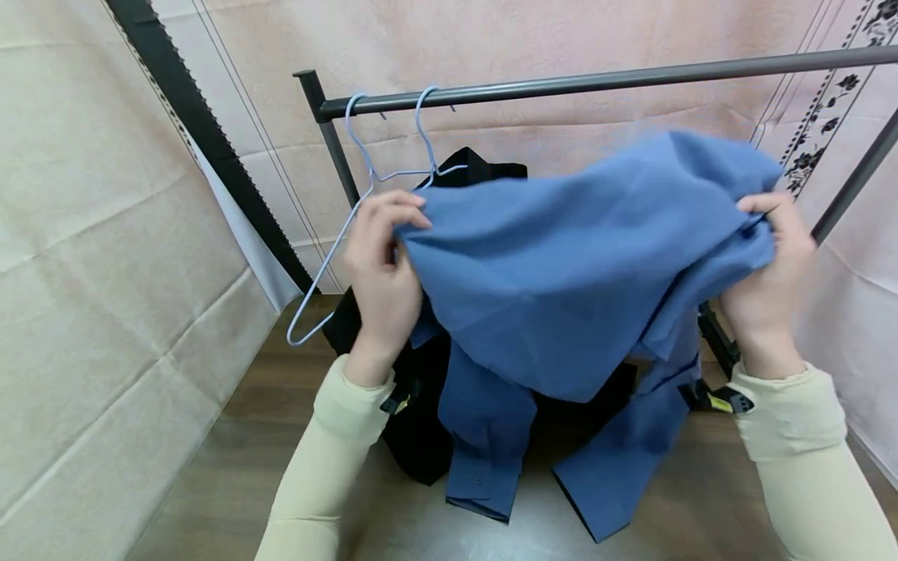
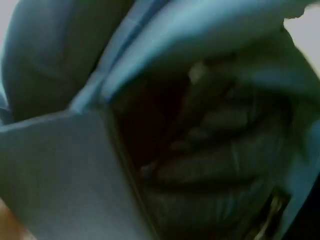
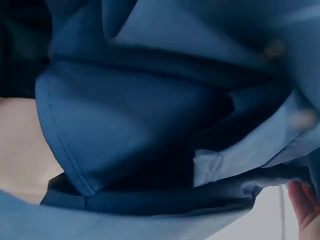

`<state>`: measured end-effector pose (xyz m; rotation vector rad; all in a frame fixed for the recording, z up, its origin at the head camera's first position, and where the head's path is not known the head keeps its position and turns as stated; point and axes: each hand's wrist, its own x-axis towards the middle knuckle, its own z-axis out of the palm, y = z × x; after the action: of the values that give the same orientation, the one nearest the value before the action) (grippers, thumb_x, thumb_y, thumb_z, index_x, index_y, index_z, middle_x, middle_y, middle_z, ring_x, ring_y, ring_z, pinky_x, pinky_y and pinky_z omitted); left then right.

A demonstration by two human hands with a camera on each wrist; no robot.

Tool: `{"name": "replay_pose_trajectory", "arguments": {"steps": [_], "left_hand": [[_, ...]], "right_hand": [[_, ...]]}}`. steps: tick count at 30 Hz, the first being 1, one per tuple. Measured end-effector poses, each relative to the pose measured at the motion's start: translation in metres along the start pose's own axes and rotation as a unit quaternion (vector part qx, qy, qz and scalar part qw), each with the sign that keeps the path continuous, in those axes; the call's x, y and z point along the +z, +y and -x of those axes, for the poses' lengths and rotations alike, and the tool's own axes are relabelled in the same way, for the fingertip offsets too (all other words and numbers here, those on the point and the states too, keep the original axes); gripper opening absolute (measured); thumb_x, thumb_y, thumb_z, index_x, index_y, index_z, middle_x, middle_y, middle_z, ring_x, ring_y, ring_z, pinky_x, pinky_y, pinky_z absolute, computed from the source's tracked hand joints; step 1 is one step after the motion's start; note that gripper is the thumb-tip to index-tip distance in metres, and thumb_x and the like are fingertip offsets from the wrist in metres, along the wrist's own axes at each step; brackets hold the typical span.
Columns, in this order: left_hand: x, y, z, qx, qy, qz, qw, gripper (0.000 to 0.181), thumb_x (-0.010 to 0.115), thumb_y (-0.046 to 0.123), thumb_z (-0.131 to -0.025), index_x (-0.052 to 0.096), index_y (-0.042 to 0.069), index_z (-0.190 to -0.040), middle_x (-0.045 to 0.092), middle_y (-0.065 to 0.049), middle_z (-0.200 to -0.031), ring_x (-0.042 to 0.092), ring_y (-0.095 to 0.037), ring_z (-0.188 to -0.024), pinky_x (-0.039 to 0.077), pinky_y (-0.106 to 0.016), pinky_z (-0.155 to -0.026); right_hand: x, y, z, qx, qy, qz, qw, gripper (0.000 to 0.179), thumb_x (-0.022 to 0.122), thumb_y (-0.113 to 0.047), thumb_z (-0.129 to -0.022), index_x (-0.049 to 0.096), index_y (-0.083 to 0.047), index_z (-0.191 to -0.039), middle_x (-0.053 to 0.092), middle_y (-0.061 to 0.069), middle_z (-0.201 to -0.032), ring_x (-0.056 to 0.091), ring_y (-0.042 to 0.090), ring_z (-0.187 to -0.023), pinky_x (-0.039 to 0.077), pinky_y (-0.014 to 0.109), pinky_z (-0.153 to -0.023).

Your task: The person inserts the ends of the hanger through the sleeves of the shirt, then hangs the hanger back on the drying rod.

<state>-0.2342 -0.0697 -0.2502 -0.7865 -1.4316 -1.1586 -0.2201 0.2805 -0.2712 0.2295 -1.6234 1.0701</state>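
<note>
Blue shirt [image 1: 561, 288], stretched crosswise below the rail [image 1: 596, 79]: left hand [image 1: 382, 265] pinched one end, right hand [image 1: 768, 269] gripped the other, both equally near.

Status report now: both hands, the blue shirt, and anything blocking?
Left hand and right hand both grip blue shirt, spread below rail. Empty wire hanger beside left hand. Black garment hangs behind.

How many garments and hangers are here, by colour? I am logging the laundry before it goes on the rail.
Blue shirt, held up by the left hand and the right hand: 1
Black garment on a hanger behind it: 1
Pale blue wire hangers on the rail: 2
Total: 4
</note>
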Motion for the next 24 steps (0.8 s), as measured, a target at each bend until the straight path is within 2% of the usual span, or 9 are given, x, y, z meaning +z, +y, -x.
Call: {"name": "replay_pose_trajectory", "arguments": {"steps": [2,4,6,8,10,12,16,19,24], "left_hand": [[0.006,-0.005,0.019,0.013,-0.037,-0.017,0.9991,0.033,0.043,-0.02,-0.085,0.066,0.003,-0.081,0.068,-0.012,-0.106,0.06,-0.029,-0.104,0.046,-0.034,-0.083],[0.012,-0.011,0.038,0.027,-0.091,-0.025,0.9952,0.034,0.043,-0.021,-0.083,0.066,0.005,-0.081,0.068,-0.011,-0.108,0.056,-0.031,-0.104,0.045,-0.04,-0.092],[0.018,-0.016,0.059,0.046,-0.155,-0.037,0.9862,0.036,0.042,-0.02,-0.081,0.066,0.007,-0.082,0.068,-0.01,-0.11,0.054,-0.032,-0.104,0.044,-0.042,-0.094],[0.023,-0.02,0.079,0.069,-0.218,-0.05,0.9721,0.036,0.044,-0.019,-0.081,0.066,0.009,-0.083,0.068,-0.009,-0.111,0.053,-0.032,-0.104,0.043,-0.042,-0.095],[0.027,-0.02,0.1,0.097,-0.28,-0.078,0.952,0.035,0.047,-0.016,-0.083,0.067,0.013,-0.084,0.068,-0.006,-0.112,0.054,-0.029,-0.105,0.042,-0.045,-0.099],[0.03,-0.017,0.12,0.115,-0.338,-0.117,0.9269,0.033,0.053,-0.012,-0.085,0.069,0.017,-0.085,0.068,-0.003,-0.113,0.054,-0.026,-0.107,0.039,-0.05,-0.103],[0.036,-0.006,0.156,0.106,-0.439,-0.165,0.8767,0.029,0.06,-0.003,-0.091,0.07,0.024,-0.088,0.066,0.003,-0.113,0.053,-0.021,-0.11,0.034,-0.058,-0.106],[0.041,0.001,0.178,0.094,-0.494,-0.173,0.8468,0.024,0.062,0.004,-0.095,0.071,0.027,-0.094,0.064,0.004,-0.116,0.053,-0.02,-0.112,0.038,-0.054,-0.104],[0.045,0.008,0.208,0.126,-0.554,-0.202,0.7974,0.02,0.061,0.015,-0.099,0.073,0.031,-0.105,0.063,0.005,-0.12,0.052,-0.018,-0.113,0.041,-0.05,-0.102]], "right_hand": [[-0.001,0.017,0.017,-0.002,-0.045,0.006,0.999,0.014,0.059,0.003,-0.086,0.066,0.009,-0.096,0.06,-0.02,-0.098,0.056,-0.001,-0.098,0.039,0.017,-0.092],[-0.002,0.032,0.036,-0.002,-0.099,0.025,0.9948,0.017,0.061,0.009,-0.082,0.065,0.01,-0.098,0.059,-0.022,-0.103,0.054,-0.006,-0.103,0.038,0.016,-0.095],[-0.003,0.043,0.054,-0.003,-0.157,0.039,0.9868,0.024,0.062,0.015,-0.078,0.064,0.008,-0.101,0.06,-0.016,-0.105,0.052,-0.006,-0.107,0.037,0.016,-0.097],[-0.004,0.052,0.069,-0.004,-0.21,0.054,0.9762,0.026,0.062,0.018,-0.077,0.064,0.004,-0.099,0.062,-0.006,-0.104,0.054,0.001,-0.105,0.036,0.015,-0.095],[-0.006,0.059,0.083,-0.005,-0.262,0.069,0.9627,0.026,0.062,0.018,-0.079,0.063,0.0,-0.098,0.062,0.004,-0.105,0.055,0.011,-0.103,0.036,0.016,-0.091],[-0.007,0.064,0.094,-0.001,-0.31,0.079,0.9475,0.023,0.063,0.015,-0.083,0.062,-0.004,-0.097,0.06,0.01,-0.103,0.055,0.021,-0.098,0.038,0.022,-0.088],[-0.009,0.072,0.115,0.018,-0.385,0.1,0.9173,0.018,0.065,0.007,-0.09,0.061,-0.01,-0.096,0.058,0.007,-0.101,0.056,0.027,-0.094,0.043,0.039,-0.081],[-0.01,0.08,0.127,0.042,-0.428,0.105,0.8967,0.013,0.064,0.002,-0.094,0.061,-0.01,-0.097,0.057,0.008,-0.101,0.056,0.03,-0.096,0.044,0.048,-0.082],[-0.013,0.092,0.144,0.093,-0.498,0.114,0.8543,0.009,0.061,-0.009,-0.099,0.062,-0.006,-0.107,0.059,0.014,-0.111,0.056,0.038,-0.105,0.045,0.053,-0.089]]}}
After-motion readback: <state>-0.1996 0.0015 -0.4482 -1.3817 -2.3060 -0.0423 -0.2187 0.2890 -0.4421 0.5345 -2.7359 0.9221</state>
